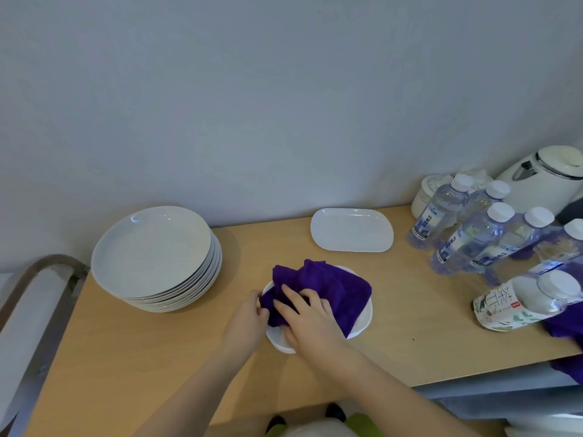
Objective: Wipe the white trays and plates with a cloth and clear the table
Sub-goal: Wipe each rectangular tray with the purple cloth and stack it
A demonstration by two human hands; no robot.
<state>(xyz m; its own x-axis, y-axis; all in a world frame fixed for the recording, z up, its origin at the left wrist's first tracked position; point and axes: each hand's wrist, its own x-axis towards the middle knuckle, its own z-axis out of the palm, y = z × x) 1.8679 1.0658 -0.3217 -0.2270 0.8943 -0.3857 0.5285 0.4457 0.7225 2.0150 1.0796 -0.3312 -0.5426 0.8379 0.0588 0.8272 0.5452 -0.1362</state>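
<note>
Two hands are working at the near middle of the table [126,357]. We are pressing our right hand [310,320] down on the purple cloth [328,288], fingers spread and bent over its folds, thumb tucked under at the near rim. We are gripping the left edge of the tray [362,320] with our left hand [244,320], fingers curled round the rim where the cloth is bunching. The cloth is covering most of this small white tray, leaving only its right and near rims showing.

A second tray [351,230], white and oblong, is lying bare farther back, well apart from the first. A stack of round white plates [151,247] is sitting at the left rear, near the wall [284,89].

On the right, several water bottles [473,234] with white caps and blue-and-white labels are standing in a cluster; their print is too small to read. A carton [517,307] is lying on its side in front of them, showing large Chinese characters that appear to read 茶π. A white kettle [549,181] and a white jar [426,193] are standing behind the bottles. More purple fabric [564,329] is hanging at the right table edge.
</note>
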